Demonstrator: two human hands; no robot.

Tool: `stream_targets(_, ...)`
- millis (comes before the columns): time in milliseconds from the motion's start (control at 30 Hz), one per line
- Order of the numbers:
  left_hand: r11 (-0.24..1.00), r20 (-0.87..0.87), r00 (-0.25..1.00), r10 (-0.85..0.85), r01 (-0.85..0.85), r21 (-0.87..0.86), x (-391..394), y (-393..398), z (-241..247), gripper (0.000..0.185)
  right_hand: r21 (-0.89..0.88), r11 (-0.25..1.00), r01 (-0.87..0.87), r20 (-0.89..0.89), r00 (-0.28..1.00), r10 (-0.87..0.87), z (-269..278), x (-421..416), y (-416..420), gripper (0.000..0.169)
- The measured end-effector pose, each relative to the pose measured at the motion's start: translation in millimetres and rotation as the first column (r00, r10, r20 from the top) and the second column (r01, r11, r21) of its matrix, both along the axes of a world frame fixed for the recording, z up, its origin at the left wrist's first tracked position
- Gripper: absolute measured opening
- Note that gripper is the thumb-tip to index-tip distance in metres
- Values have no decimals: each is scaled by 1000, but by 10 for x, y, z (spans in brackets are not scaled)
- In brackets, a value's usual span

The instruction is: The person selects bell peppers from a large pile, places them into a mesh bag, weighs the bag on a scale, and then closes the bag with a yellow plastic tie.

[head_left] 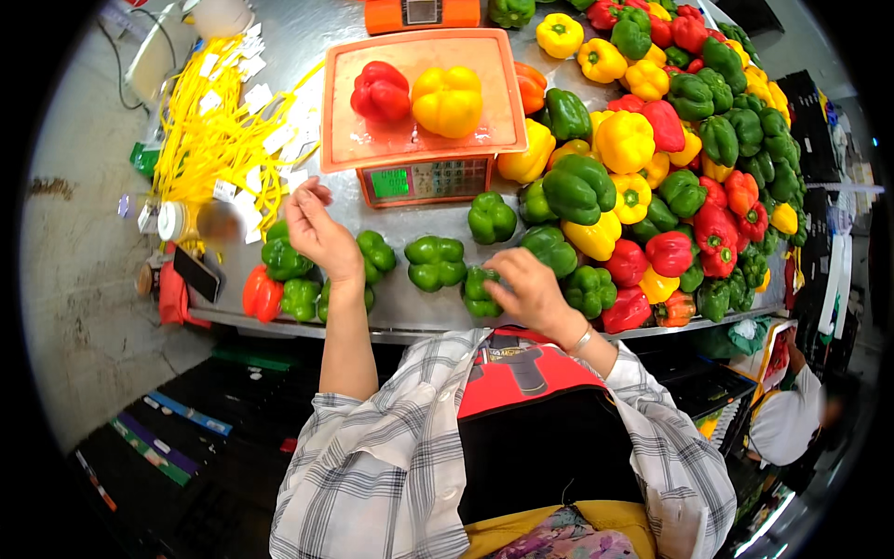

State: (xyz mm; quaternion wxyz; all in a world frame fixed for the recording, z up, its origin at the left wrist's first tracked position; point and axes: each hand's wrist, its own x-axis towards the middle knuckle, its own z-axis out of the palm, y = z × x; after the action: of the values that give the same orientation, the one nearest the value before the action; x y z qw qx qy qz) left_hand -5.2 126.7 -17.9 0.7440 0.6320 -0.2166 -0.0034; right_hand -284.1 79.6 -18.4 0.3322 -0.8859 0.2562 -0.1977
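My left hand (318,230) is raised over the table, its fingers loosely curled and nothing visible in them. Behind its wrist sit several green bell peppers (300,299) and a red-orange bell pepper (262,293). My right hand (527,290) is at the right side of a green bell pepper (481,292), thumb and fingers apart at its edge, not wrapped around it. Another green bell pepper (434,263) lies between my hands. On the orange tray of a digital scale (422,150) rest a red bell pepper (380,91) and a yellow bell pepper (447,102).
A large heap of mixed bell peppers (625,143) covers the metal table's (412,307) right side. Yellow straps with white tags (202,140) are piled at left, near a lidded jar (174,221) and a phone (196,274). Another person (786,419) is at far right.
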Motion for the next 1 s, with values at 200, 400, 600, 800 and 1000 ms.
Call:
stream_targets(200, 995, -29, 1000, -13, 16, 99, -476, 348, -51, 25, -36, 991, -133, -350, 930, 112, -119, -177, 313, 88)
stream_targets(400, 991, -60, 998, -25, 32, 131, -742, 514, -58, 23, 4, 996, -93, -105, 990, 93, -490, -278, 247, 87)
stream_targets(600, 915, -70, 987, -145, 161, 371, -1008, 660, -234, 23, 112, 993, 39, -24, 999, -37, -624, -464, 260, 76)
stream_targets(800, 580, 159, 882, -443, 147, 801, -1498, 685, -372, 100, 0, 999, -54, -98, 994, 53, -547, -575, 263, 79)
stream_targets(1000, 650, 219, 904, -367, 81, 755, -1539, 633, -615, 102, 95, 988, -118, -159, 978, 132, -419, -674, 227, 87)
